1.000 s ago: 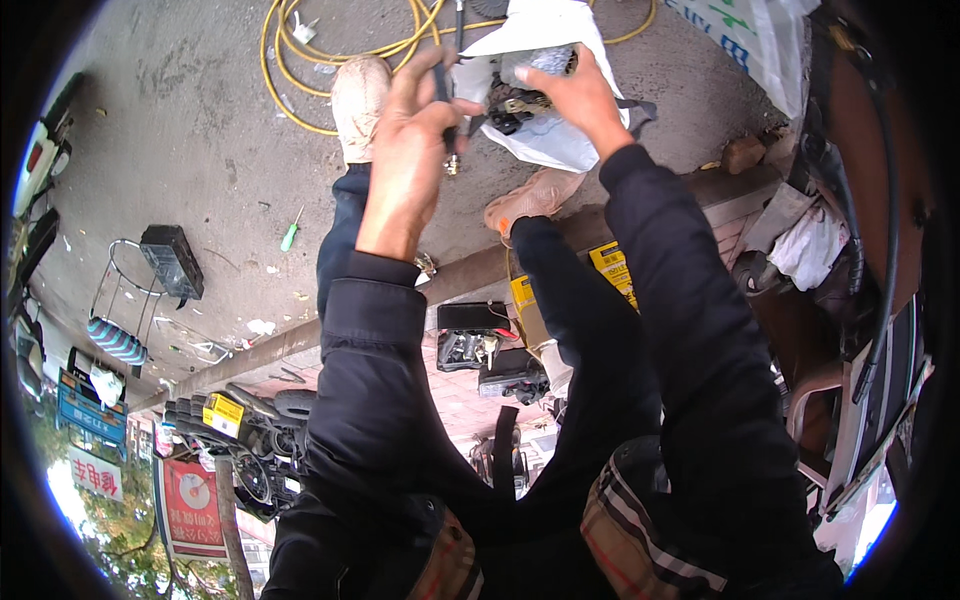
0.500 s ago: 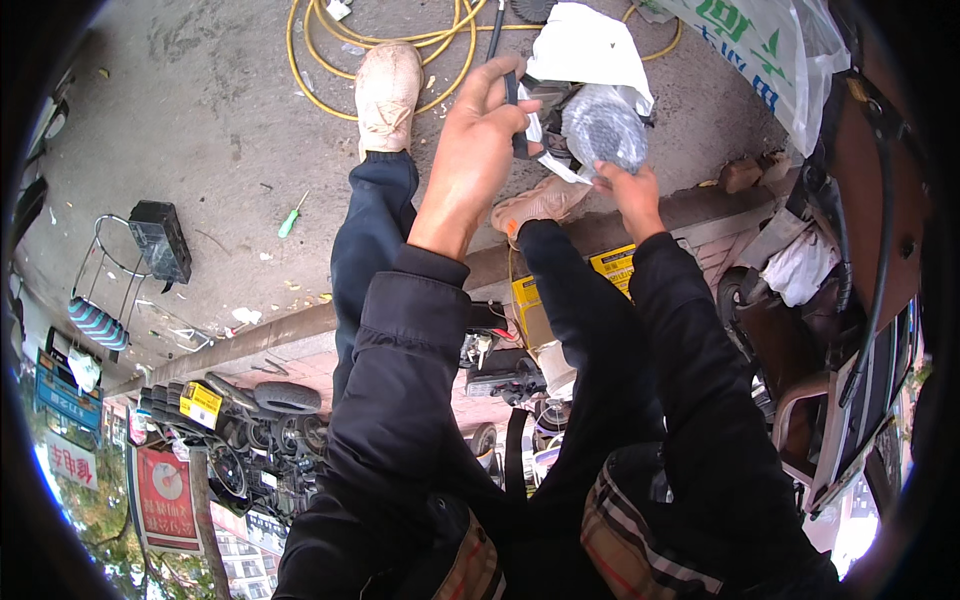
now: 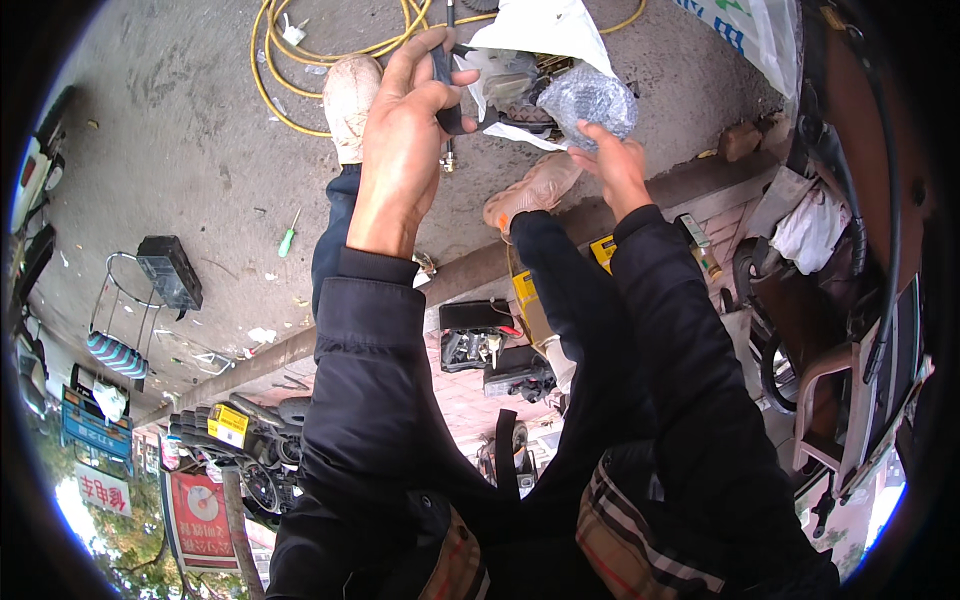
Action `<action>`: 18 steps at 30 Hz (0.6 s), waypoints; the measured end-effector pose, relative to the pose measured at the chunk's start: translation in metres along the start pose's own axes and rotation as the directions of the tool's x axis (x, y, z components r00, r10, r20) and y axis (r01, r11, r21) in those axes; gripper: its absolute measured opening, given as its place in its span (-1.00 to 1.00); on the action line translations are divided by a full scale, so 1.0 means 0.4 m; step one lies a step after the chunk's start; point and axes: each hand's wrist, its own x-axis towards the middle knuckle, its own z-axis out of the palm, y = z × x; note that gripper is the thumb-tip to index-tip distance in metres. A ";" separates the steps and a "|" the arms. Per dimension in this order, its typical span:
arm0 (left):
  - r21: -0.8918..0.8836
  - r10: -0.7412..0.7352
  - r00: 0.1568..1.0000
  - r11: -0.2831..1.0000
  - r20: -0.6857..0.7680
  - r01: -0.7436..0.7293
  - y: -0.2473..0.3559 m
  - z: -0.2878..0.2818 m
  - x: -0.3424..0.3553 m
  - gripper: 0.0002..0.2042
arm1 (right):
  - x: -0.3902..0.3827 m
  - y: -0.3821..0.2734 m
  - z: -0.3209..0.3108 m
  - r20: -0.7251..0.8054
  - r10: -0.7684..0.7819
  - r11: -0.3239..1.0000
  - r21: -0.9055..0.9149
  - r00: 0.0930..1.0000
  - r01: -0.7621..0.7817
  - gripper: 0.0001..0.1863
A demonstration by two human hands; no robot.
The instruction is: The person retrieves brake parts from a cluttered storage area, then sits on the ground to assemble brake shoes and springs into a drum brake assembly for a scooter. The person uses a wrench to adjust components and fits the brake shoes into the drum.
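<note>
My left hand [image 3: 400,150] has its fingers wrapped round a black object [image 3: 447,95], beside a thin upright rod with a brass fitting [image 3: 449,160]. My right hand [image 3: 615,165] grips the lower side of a bubble-wrapped bundle [image 3: 590,98], which lies over the mouth of an open white bag [image 3: 535,28]. Other dark items [image 3: 520,115] show inside the bag, partly hidden by the bundle. A coiled yellow hose [image 3: 263,85] lies on the ground behind my left hand.
A green screwdriver [image 3: 286,241], a black box [image 3: 168,268] and a wire frame [image 3: 118,353] lie on the left. Open tool cases [image 3: 475,345] and yellow cartons [image 3: 525,290] sit below the curb [image 3: 450,270]. A vehicle [image 3: 850,220] stands right; tyres [image 3: 200,430] are at lower left.
My right hand was reaching into the bag a second ago; it has since moved down toward me, and the bubble-wrapped bundle now shows at the bag's front in its grip.
</note>
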 end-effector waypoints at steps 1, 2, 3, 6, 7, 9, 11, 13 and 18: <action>0.003 0.010 1.000 1.000 0.005 -0.010 0.000 0.005 0.002 -0.39 | 0.006 0.005 0.003 -0.014 -0.015 0.999 0.029 1.000 0.015 -0.56; 0.007 0.018 1.000 1.000 0.008 -0.018 -0.002 0.009 0.001 -0.39 | 0.009 0.014 0.006 -0.042 -0.041 0.997 0.060 0.998 0.044 -0.57; 0.011 0.024 1.000 1.000 0.008 -0.024 -0.003 0.012 -0.002 -0.39 | 0.012 0.022 0.009 -0.066 -0.078 0.992 0.094 0.995 0.084 -0.58; 0.060 0.029 0.999 0.998 0.025 -0.030 -0.006 0.017 -0.002 -0.40 | 0.021 0.028 0.015 -0.046 -0.286 0.953 0.091 0.957 0.289 -0.59; 0.066 0.041 0.999 0.997 0.026 -0.043 -0.006 0.018 -0.001 -0.40 | 0.024 0.020 0.016 -0.032 -0.328 0.942 0.059 0.944 0.329 -0.59; 0.073 0.073 0.997 0.995 0.025 -0.075 -0.007 0.023 0.005 -0.40 | 0.034 -0.008 0.017 0.155 -0.359 0.912 -0.152 0.920 0.381 -0.56; 0.034 0.085 0.996 0.996 0.003 -0.085 -0.012 0.032 0.004 -0.40 | 0.049 -0.045 0.022 0.343 -0.208 0.833 -0.428 0.916 0.350 -0.55; 0.030 0.110 0.994 0.993 0.024 -0.111 -0.015 0.031 0.002 -0.41 | 0.065 -0.069 0.055 0.419 -0.104 0.659 -0.651 0.902 0.378 -0.40; 0.055 0.110 0.993 0.993 -0.049 -0.108 -0.022 0.009 0.000 -0.43 | 0.081 -0.137 0.153 0.548 -0.458 0.131 -0.737 0.700 0.662 -0.27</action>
